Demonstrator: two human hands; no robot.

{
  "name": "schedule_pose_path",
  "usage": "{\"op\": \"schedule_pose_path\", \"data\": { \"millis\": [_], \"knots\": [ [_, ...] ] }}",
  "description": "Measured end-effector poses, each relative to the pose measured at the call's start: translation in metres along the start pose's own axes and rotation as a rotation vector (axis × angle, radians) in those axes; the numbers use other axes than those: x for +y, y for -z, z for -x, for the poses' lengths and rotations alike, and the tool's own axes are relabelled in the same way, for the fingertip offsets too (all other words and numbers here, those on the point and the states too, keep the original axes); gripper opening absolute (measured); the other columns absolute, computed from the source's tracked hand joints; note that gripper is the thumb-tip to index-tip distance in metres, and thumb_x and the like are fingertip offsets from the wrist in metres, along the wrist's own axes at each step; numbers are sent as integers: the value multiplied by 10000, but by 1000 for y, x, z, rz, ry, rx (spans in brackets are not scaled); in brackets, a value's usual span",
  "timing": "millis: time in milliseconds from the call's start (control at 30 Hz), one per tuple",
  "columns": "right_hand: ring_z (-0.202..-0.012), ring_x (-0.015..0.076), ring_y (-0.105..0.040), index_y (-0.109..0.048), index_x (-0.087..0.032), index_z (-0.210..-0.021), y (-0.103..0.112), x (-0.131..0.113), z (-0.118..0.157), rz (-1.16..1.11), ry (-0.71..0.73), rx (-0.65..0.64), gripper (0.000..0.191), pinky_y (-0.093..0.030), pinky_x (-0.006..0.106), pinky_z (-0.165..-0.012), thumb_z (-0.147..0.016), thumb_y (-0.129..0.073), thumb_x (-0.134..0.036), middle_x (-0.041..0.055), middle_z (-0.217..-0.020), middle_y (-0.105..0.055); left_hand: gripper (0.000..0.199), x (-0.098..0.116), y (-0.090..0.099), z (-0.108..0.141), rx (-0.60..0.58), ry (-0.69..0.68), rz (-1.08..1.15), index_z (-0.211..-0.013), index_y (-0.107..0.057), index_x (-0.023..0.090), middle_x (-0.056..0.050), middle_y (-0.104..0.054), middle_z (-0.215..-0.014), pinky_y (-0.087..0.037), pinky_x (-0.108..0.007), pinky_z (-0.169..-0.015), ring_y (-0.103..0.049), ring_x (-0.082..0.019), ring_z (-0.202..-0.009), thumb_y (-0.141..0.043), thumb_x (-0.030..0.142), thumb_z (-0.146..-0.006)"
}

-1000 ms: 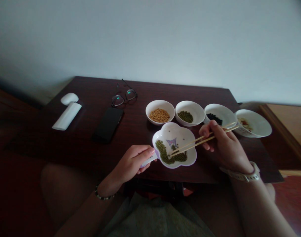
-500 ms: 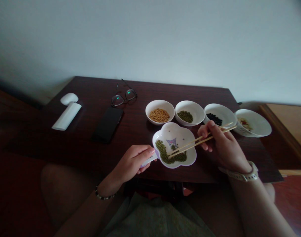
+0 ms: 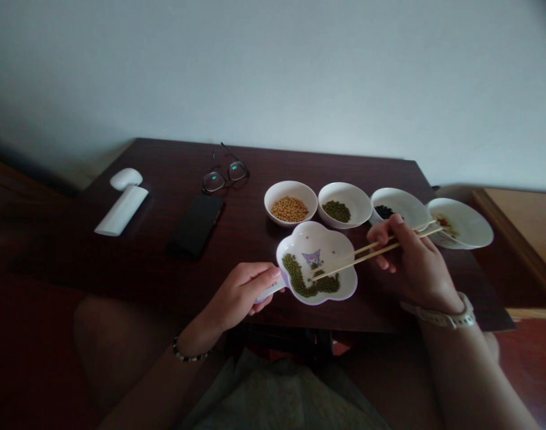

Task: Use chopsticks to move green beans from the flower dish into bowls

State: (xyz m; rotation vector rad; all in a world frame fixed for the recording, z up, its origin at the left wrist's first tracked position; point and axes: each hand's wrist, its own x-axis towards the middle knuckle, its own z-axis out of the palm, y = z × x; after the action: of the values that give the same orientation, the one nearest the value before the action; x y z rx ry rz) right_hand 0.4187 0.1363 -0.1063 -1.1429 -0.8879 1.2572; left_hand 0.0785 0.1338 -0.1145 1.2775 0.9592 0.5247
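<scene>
My left hand (image 3: 239, 295) grips the short handle of a white flower-shaped dish (image 3: 330, 239), which has a small cartoon character printed on it. Green mung beans (image 3: 299, 280) lie in a curved band along the dish's lower left. My right hand (image 3: 411, 263) holds a pair of wooden chopsticks (image 3: 357, 257) across the dish. Their tips sit just right of the beans, and I cannot tell whether they hold a bean. Behind the dish, three white bowls hold soybeans (image 3: 289, 209), mung beans (image 3: 338, 210) and black beans (image 3: 383, 212).
A fourth white bowl (image 3: 463, 224) with a little brownish residue sits at the right, tilted on the rim of the black bean bowl. The dark wooden table (image 3: 142, 263) also holds glasses (image 3: 223, 178), a black phone (image 3: 196, 227) and a white case (image 3: 120, 210).
My right hand and the chopsticks have shifted right, and the hand now covers more of the black bean bowl. The chopstick tips have moved slightly right, away from the beans. My left hand has stayed put.
</scene>
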Motion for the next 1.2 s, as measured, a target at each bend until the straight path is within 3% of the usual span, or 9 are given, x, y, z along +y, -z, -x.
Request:
{"op": "schedule_pose_path", "data": {
  "millis": [400,833,1200],
  "knots": [
    [-497,103,-468,-698,-214,-785,-5,1,0,133,-7,-12,561,-354,232,-403,-1125,-715,-661,20,-700,-593,552,8,-3,1,14,11,-47,-757,-534,217,51,-492,-574,-267,-251,-504,-400,-102,-488,-579,585,-1167],
    [-490,79,-488,-685,-206,-758,-1,-4,0,52,-7,-11,541,-338,235,-384,-1072,-807,-629,14,-781,-610,541,-1,2,1,-8,7,-17,-793,-561,204,54,-501,-602,-264,-242,-500,-402,-94,-503,-584,580,-1183],
    [-485,110,-478,-697,-225,-809,-1,0,1,157,-10,-65,557,-353,246,-402,-1121,-707,-687,13,-658,-597,540,3,-1,0,2,8,-34,-772,-542,212,49,-495,-584,-274,-242,-499,-406,-100,-493,-576,572,-1172]
  ]
}}
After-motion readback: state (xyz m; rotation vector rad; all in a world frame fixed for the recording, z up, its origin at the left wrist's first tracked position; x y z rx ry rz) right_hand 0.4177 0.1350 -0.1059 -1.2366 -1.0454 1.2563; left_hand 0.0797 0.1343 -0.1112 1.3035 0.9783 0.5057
